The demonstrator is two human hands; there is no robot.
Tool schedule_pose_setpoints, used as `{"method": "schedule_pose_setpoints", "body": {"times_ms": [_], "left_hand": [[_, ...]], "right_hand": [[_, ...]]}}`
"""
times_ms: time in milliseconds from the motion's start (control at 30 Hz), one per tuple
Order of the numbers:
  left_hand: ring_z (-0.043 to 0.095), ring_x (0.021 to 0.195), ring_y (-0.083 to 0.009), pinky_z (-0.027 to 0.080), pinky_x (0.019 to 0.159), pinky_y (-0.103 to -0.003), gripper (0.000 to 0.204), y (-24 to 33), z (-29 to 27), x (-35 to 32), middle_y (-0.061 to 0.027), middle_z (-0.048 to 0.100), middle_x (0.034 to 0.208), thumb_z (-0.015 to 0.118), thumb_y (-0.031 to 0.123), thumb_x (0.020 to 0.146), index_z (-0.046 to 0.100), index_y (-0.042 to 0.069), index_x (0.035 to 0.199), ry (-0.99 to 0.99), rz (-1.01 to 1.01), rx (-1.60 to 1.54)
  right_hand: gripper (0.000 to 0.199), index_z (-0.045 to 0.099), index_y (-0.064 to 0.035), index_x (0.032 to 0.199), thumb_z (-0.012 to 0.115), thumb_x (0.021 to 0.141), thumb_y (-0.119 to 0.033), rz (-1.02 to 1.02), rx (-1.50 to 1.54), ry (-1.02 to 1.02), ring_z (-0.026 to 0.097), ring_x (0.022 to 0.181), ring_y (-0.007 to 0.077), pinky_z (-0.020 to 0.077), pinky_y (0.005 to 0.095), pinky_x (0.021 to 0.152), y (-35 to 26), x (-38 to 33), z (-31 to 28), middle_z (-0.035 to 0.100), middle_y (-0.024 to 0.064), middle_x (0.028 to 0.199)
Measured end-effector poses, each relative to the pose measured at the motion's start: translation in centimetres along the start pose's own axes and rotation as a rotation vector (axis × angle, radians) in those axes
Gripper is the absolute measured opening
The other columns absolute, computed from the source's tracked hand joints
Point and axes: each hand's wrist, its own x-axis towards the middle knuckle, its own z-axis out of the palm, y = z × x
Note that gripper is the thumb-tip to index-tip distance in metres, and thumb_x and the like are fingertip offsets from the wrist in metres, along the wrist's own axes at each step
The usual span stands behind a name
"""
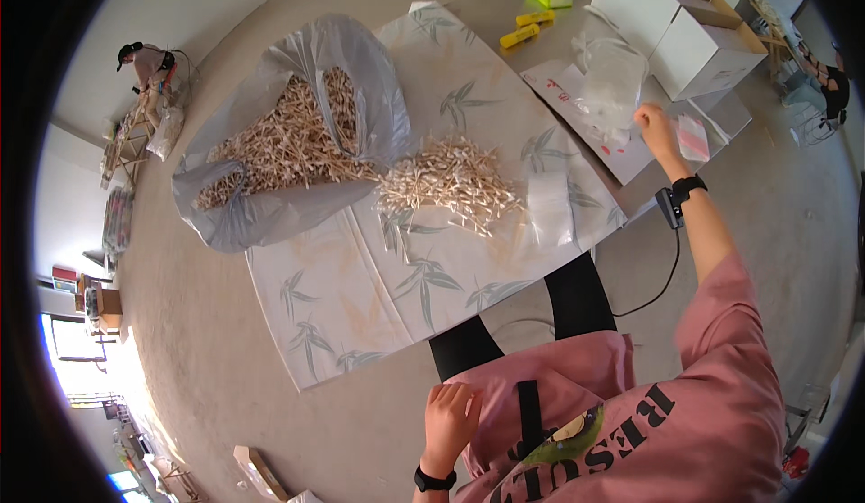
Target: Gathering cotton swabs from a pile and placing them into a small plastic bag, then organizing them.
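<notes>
The right hand (656, 132) is hovering beside a clear plastic bag (611, 89) past the right edge of the leaf-patterned white table (416, 316). The left hand (450, 424) is hanging beyond its near edge; I cannot tell either grip's hold.

From your head, your single wide fisheye view faces steeply down, close above your shirt (721, 395) and hands (452, 419) (656, 129), farther from the surface (360, 300), and reaches across the floor (207, 341) to the wall (180, 17) near its curved rim.
</notes>
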Motion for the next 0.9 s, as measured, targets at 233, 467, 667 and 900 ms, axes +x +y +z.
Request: {"method": "schedule_pose_setpoints", "body": {"times_ms": [233, 467, 667, 900], "left_hand": [[0.062, 0.080, -0.0296, 0.047, 0.077, -0.040, 0.009, 0.8, 0.5, 2.9, -0.0089, 0.065, 0.081, 0.070, 0.010, 0.080, 0.064, 0.006, 0.086, -0.099, 0.016, 0.033], [0.062, 0.085, -0.0308, 0.048, 0.078, -0.040, 0.010, 1.0, 1.7, 10.0, -0.0089, 0.066, 0.088, 0.067, 0.011, 0.083, 0.066, 0.005, 0.091, -0.104, 0.092, 0.020], [0.062, 0.086, -0.0304, 0.048, 0.080, -0.039, 0.015, 2.2, 2.5, 12.8, -0.0090, 0.067, 0.090, 0.069, 0.008, 0.082, 0.066, 0.005, 0.096, -0.018, 0.127, -0.075], [0.066, 0.093, -0.0237, 0.052, 0.081, -0.033, 0.021, 1.1, 3.1, 12.5, -0.0104, 0.068, 0.098, 0.068, 0.003, 0.086, 0.065, 0.003, 0.107, 0.100, -0.152, -0.392]], "right_hand": [[0.052, 0.048, -0.0038, 0.129, 0.072, 0.085, -0.016, -0.037, 0.068, 0.063, 0.056, 0.109, 0.0365, 0.0460, 0.0431, 0.094, -11.1, -11.3, 1.9, 0.055, 0.0174, 0.122], [0.054, 0.051, -0.0046, 0.124, 0.078, 0.081, -0.024, 0.284, 0.288, -0.209, 0.059, 0.099, 0.0260, 0.0502, 0.0383, 0.083, -19.1, -16.7, 3.8, 0.060, 0.0127, 0.111], [0.028, 0.061, -0.0031, 0.103, 0.076, 0.083, -0.015, 0.505, 0.657, -0.099, 0.061, 0.083, 0.0151, 0.0488, 0.0303, 0.078, -16.0, -16.7, 5.3, 0.066, 0.0065, 0.089], [0.011, 0.060, -0.0038, 0.097, 0.067, 0.090, -0.008, 0.406, 0.907, 0.072, 0.064, 0.093, 0.0153, 0.0479, 0.0316, 0.090, -16.0, -16.9, 3.8, 0.067, 0.0065, 0.100]]}}
